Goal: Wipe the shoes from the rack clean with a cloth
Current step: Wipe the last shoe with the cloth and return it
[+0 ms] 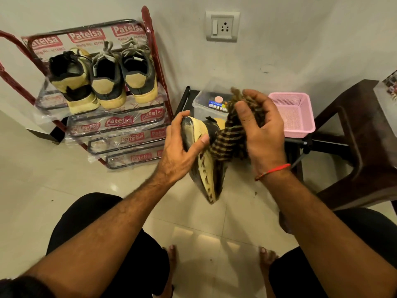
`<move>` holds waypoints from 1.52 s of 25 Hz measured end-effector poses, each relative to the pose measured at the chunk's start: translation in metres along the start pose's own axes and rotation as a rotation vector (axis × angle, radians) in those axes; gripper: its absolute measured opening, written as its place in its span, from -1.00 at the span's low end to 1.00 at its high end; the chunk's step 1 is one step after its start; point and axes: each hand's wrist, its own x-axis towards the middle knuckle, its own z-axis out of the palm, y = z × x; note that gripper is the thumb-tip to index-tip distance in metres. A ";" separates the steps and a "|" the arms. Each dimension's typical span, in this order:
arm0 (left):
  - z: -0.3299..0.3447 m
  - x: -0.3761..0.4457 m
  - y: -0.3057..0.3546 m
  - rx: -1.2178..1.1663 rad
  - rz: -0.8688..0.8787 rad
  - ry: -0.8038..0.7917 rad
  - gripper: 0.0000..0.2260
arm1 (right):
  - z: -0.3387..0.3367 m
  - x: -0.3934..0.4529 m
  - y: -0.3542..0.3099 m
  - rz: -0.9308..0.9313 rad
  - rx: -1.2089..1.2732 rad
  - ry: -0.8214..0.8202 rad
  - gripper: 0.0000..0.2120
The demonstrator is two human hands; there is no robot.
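My left hand [182, 145] grips a black and tan shoe [206, 168] held sole-outward in mid-air, toe pointing down. My right hand [260, 125] holds a bunched dark checked cloth [229, 136] against the shoe's heel end. Three more shoes [103, 78] of the same tan and dark colouring stand on the top shelf of the red metal shoe rack [150, 50] at the left, heels toward me.
A clear plastic box [204, 104] of small items and a pink basket [294, 112] sit on a low dark stand by the wall. A dark wooden stool [361, 143] stands at the right. My knees and bare feet are below, on pale floor tiles.
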 end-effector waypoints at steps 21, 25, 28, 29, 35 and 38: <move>0.009 -0.007 0.013 0.015 0.248 -0.145 -0.43 | -0.006 -0.007 0.006 -0.191 -0.733 -0.224 -0.64; 0.011 -0.011 0.018 0.103 0.384 -0.204 -0.40 | -0.016 0.006 0.017 -0.078 -0.853 -0.222 -0.65; 0.018 -0.016 0.025 0.233 0.403 -0.304 -0.40 | -0.023 0.007 0.022 -0.046 -0.888 -0.184 -0.66; 0.020 -0.017 0.027 0.246 0.403 -0.302 -0.40 | -0.022 0.005 0.020 -0.038 -0.878 -0.166 -0.66; 0.020 -0.017 0.019 0.080 0.313 -0.122 -0.46 | -0.006 -0.020 0.006 -0.076 -0.865 -0.160 -0.69; 0.020 -0.012 0.016 0.077 0.249 -0.022 -0.49 | -0.002 -0.031 0.002 -0.107 -0.910 -0.206 -0.67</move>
